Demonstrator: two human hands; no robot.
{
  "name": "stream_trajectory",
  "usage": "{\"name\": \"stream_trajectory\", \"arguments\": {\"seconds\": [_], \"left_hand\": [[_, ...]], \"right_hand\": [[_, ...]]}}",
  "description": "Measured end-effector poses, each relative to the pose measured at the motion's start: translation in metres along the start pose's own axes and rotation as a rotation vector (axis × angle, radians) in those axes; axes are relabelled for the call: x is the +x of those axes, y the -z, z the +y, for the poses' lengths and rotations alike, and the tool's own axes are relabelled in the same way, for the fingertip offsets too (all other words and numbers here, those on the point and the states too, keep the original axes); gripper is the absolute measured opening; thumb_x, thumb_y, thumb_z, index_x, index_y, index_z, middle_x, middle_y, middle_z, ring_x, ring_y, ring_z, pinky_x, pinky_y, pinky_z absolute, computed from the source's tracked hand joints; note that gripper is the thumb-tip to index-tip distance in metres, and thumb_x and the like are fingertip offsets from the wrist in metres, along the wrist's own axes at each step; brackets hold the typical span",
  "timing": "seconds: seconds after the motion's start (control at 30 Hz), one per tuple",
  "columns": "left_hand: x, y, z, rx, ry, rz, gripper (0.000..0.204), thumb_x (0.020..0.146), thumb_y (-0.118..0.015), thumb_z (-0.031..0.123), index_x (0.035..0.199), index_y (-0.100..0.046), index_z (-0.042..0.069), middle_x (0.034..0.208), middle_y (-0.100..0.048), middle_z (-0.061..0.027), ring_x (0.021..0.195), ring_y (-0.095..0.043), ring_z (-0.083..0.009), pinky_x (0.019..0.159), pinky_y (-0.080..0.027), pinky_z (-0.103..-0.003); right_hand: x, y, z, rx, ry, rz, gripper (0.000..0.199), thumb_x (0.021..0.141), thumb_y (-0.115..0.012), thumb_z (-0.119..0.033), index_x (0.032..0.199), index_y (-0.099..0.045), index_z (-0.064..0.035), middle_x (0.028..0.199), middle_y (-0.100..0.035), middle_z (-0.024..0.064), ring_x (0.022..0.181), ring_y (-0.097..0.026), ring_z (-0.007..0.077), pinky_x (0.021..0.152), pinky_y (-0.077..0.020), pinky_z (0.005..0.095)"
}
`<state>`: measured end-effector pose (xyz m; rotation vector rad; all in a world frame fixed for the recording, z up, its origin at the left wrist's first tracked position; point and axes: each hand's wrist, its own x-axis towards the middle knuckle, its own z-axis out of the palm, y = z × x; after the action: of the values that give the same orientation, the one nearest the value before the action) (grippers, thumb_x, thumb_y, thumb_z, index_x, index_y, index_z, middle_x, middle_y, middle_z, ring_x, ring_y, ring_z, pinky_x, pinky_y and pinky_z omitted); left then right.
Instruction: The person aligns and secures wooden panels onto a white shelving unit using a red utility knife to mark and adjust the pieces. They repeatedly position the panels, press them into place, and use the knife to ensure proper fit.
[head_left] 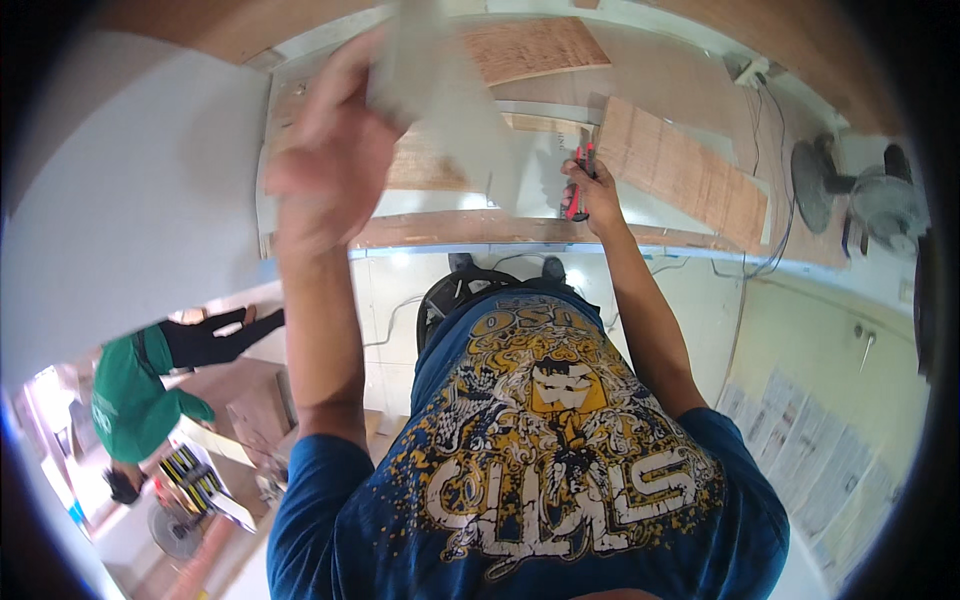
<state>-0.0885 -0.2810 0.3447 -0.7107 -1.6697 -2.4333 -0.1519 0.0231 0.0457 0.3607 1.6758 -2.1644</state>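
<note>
Fingers of my right hand (pixel 594 195) wrap around a red-and-black utility knife (pixel 577 188), just right of centre in the upper half of the frame. The handle lies along my palm with its nose toward the top of the frame, away from my body, which I judge gives firm control and leaves the tip turned from me; whether any blade is out, I cannot tell. My left hand (pixel 335 150), raised at the upper left, appears to grasp a pale strip (pixel 430 95) by its left side, probably to hold it up off the workbench (pixel 690 75); blur hides exactly how the fingertips sit.

Below them lie wood-grained pieces: an upper panel (pixel 535 50) at top centre, a slanting panel (pixel 685 170) at the upper right, and a third panel (pixel 420 168) partly hidden behind the strip. Lying flat likely steadies them. A desk fan (pixel 815 190) stands at the right edge, perhaps placed there so it doesn't crowd my right arm.
</note>
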Motion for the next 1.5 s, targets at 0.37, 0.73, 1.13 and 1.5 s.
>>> {"name": "stream_trajectory", "arguments": {"seconds": [0.37, 0.73, 1.13, 1.5], "left_hand": [[-0.031, 0.015, -0.055, 0.861, -0.175, 0.923, 0.049, 0.092, -0.081, 0.022, 0.129, -0.063, -0.004, 0.116, -0.072, -0.0138, 0.105, -0.07, -0.0284, 0.09, -0.054, -0.04], [-0.214, 0.038, -0.251, 0.779, 0.764, 0.475, 0.041, 0.094, -0.071, 0.019, 0.132, -0.064, 0.005, 0.121, -0.069, -0.01, 0.11, -0.065, -0.02, 0.093, -0.054, -0.036], [-0.119, -0.081, -0.26, 0.842, 0.819, 0.356, 0.06, 0.092, -0.064, 0.019, 0.142, -0.047, -0.007, 0.116, -0.069, -0.0311, 0.111, -0.066, -0.0492, 0.097, -0.052, -0.048], [-0.098, -0.022, -0.324, 0.715, 0.663, 0.577, 0.053, 0.099, -0.064, 0.02, 0.144, -0.049, -0.004, 0.1, -0.07, -0.0163, 0.095, -0.067, -0.0276, 0.088, -0.052, -0.042]], "right_hand": [[-0.039, 0.121, -0.027, 0.033, -0.096, 0.014, 0.027, 0.103, -0.068, -0.028, 0.119, -0.059, -0.0076, 0.097, -0.064, 0.0049, 0.074, -0.065, 0.0152, 0.057, -0.0582, 0.0339], [-0.041, 0.079, -0.006, -0.04, -0.183, -0.218, 0.019, 0.097, -0.075, -0.021, 0.111, -0.07, -0.0103, 0.095, -0.064, -0.0019, 0.082, -0.064, 0.0119, 0.073, -0.0545, 0.032], [0.005, -0.001, -0.015, -0.919, 0.33, -0.391, 0.053, 0.096, -0.074, -0.034, 0.137, -0.061, -0.0028, 0.131, -0.064, 0.0147, 0.11, -0.067, 0.0275, 0.095, -0.0533, 0.0451], [0.058, 0.014, 0.021, -1.563, 0.593, -0.497, 0.07, 0.102, -0.059, -0.044, 0.163, -0.035, -0.0234, 0.174, -0.02, -0.0038, 0.161, -0.015, 0.0242, 0.13, -0.0111, 0.0518]]}}
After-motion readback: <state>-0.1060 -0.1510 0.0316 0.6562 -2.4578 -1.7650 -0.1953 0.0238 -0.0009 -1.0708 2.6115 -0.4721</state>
